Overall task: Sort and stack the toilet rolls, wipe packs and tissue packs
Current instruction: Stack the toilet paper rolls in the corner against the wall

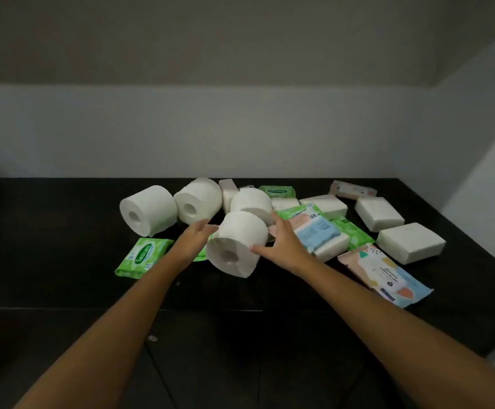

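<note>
A green pack [203,251] is mostly hidden behind the left hand [194,236] and the roll [235,245] beside it. Fingertips of the right hand [281,242] are lost behind that roll. Print on packs past it can't be read, too blurry.

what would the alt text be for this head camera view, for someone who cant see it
Two bare hands, the left hand and the right hand, reach around a toilet roll lying on its side on a dark countertop. Three more rolls, green wipe packs, pastel wipe packs and white tissue packs lie scattered unsorted behind and to the right, against a pale wall.
</note>
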